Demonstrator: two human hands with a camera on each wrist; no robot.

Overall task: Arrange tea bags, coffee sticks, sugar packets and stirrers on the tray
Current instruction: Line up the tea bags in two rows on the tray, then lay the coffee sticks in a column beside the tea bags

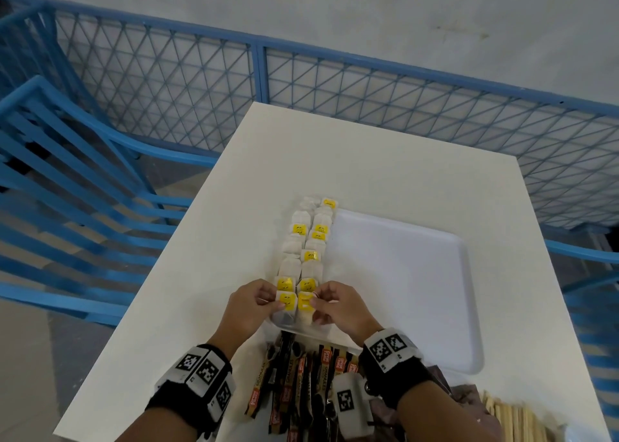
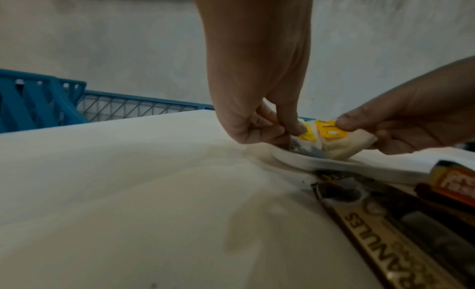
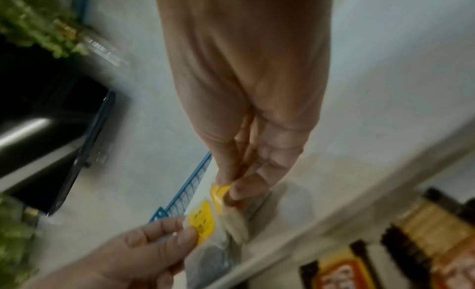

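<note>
Tea bags with yellow tags (image 1: 310, 240) lie in two columns along the left side of the white tray (image 1: 402, 274). At the near end of the columns, my left hand (image 1: 276, 304) pinches the left tea bag (image 1: 287, 302) by its tagged end. My right hand (image 1: 315, 302) pinches the right tea bag (image 1: 305, 302) beside it. In the left wrist view both bags (image 2: 331, 143) rest on the tray's near rim (image 2: 359, 167). In the right wrist view my right hand (image 3: 228, 189) nips a yellow tag (image 3: 218, 193). Coffee sticks (image 1: 301, 391) lie before the tray.
Wooden stirrers (image 1: 516, 418) and brown packets (image 1: 465, 394) lie at the table's near right corner. The white table (image 1: 368, 160) stands against a blue mesh fence (image 1: 368, 83). Blue slatted chairs (image 1: 67, 180) stand to the left.
</note>
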